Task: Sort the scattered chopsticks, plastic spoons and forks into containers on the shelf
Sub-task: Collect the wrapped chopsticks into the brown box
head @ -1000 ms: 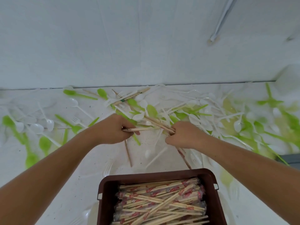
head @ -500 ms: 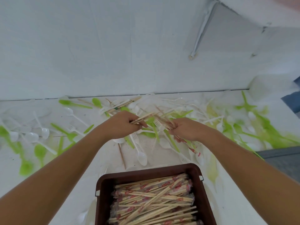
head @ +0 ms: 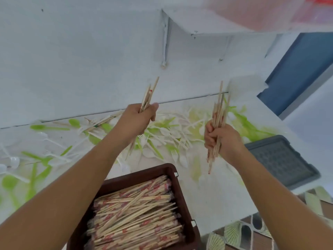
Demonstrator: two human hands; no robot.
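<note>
Left hand [head: 136,120] and right hand [head: 222,140] each grip a chopstick bundle, fingers curled tight, raised above the counter [head: 212,204]. Gathering step done. Next, likely: lower both into the brown bin [head: 187,204].

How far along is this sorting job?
Partly done. The brown bin already holds a thick pile of chopsticks. In hand: the left hand grips one chopstick bundle, the right hand another. Left: many green and white spoons and forks lie scattered on the shelf.

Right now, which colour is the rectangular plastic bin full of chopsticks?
Dark brown plastic bin, head view.
</note>
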